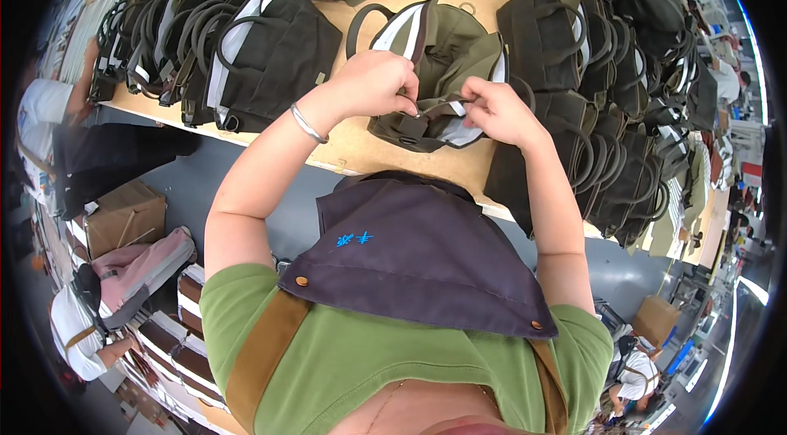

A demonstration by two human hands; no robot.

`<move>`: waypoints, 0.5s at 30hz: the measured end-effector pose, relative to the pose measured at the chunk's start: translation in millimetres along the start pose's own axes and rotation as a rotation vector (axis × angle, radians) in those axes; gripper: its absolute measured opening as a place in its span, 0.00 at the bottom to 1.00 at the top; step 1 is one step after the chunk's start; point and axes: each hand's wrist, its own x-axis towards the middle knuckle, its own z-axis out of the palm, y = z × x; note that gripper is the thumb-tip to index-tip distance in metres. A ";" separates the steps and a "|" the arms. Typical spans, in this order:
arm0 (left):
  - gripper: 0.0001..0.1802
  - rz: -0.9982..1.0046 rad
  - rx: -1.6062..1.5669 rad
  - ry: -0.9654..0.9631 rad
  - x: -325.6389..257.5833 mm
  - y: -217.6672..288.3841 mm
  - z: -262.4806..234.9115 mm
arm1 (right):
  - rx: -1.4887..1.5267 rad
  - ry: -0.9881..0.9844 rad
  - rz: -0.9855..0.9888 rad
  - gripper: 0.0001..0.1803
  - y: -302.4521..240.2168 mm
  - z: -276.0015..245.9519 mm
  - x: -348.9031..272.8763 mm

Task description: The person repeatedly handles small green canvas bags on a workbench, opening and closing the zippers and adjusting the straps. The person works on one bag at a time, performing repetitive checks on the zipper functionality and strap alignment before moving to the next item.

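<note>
An unfinished dark olive handbag (459, 45) stands open on the wooden table in front of me, its green lining showing and white strips along its raw edges. My left hand (379, 84) is closed in a pinch at one end of a short zipper (433, 110) on the near inner side of the bag. Opposite it, my right hand (498, 111) pinches the bag's edge by the zipper's other end, close to a small white patch. The fingertips partly hide what each pinch holds. One looped handle (361, 25) sticks out at the bag's left.
Similar dark handbags (275, 54) stand in a row on the left of the table (348, 140). More bags (545, 45) crowd the right side, close to my right forearm. A cardboard box (127, 214) sits at the lower left. Other people (635, 373) work around the room.
</note>
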 end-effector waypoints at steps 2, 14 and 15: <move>0.08 0.094 0.140 0.355 -0.6 -1.8 9.1 | -0.097 -0.028 0.011 0.04 -12.4 -7.6 -5.0; 0.16 0.066 0.347 0.595 -14.1 31.6 25.2 | -0.124 -0.060 0.155 0.07 -34.7 4.3 4.7; 0.18 0.108 0.248 0.604 -20.5 46.1 23.1 | -0.087 -0.072 0.268 0.08 -42.2 3.5 5.1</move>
